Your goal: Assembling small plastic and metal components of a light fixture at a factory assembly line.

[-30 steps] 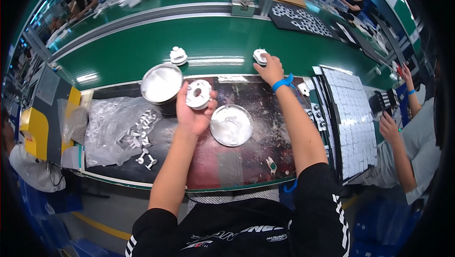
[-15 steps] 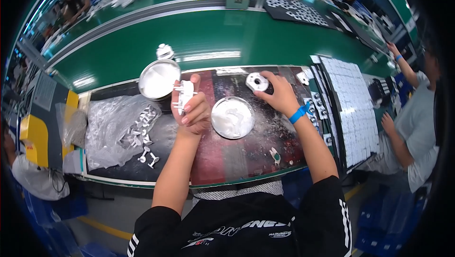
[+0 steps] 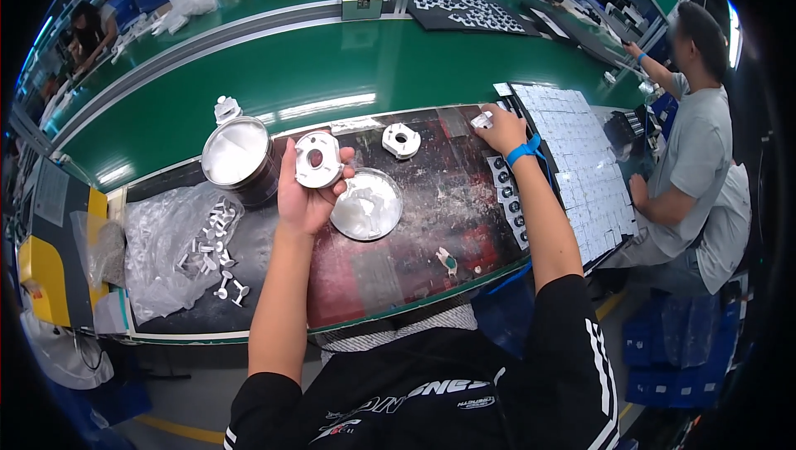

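Observation:
My left hand holds a white round plastic part with a hole in its middle, its flat face turned up. To the right, a similar white ring-shaped part lies on the dark worn work mat. My right hand, with a blue wristband, is at the mat's far right corner, its fingers closed on a small white piece that they partly cover. Between my arms sits a round shallow dish of white paste-like matter.
A tub with a white top stands left of my left hand, a white part behind it. A plastic bag spills white stemmed pieces. Dark round parts line the right side beside a white-covered board. A co-worker sits at right.
My right hand has left the ring-shaped part on the mat and moved right to the small white piece. My left hand has turned its part flat side up. The view has shifted right.

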{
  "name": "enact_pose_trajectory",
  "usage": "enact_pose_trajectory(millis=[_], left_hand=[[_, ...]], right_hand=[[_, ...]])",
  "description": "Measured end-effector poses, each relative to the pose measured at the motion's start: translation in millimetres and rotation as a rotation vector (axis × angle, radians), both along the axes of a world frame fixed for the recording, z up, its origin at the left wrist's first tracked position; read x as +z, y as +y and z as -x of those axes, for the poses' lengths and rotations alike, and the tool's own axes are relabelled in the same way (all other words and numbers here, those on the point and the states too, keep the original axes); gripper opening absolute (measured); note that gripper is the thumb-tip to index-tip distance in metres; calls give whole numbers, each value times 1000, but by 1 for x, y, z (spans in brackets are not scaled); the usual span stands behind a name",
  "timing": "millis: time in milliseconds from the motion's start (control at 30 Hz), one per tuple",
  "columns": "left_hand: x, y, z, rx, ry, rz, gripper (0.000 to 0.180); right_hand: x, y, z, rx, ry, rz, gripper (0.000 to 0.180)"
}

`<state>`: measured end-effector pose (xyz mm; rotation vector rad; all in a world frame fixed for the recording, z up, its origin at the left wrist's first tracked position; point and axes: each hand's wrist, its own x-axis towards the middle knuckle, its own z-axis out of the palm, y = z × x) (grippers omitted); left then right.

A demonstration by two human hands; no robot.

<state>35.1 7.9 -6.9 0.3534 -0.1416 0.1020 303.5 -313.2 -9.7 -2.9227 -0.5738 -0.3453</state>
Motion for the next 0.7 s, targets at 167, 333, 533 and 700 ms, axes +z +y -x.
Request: enact_pose_trajectory(millis=[167, 333, 533, 700], left_hand=[[0, 3, 3, 3, 15, 31, 58], [7, -9, -4, 87, 127, -122, 58], [3, -4, -2, 97, 90, -166, 54], [8, -9, -1, 86, 99, -151, 53]], right_hand=[[19, 24, 83, 343, 275, -418, 56], [11, 22, 130, 566, 200, -382, 53], [25, -6, 131, 250, 5, -442, 42], [22, -47, 106, -33, -135, -22, 47]])
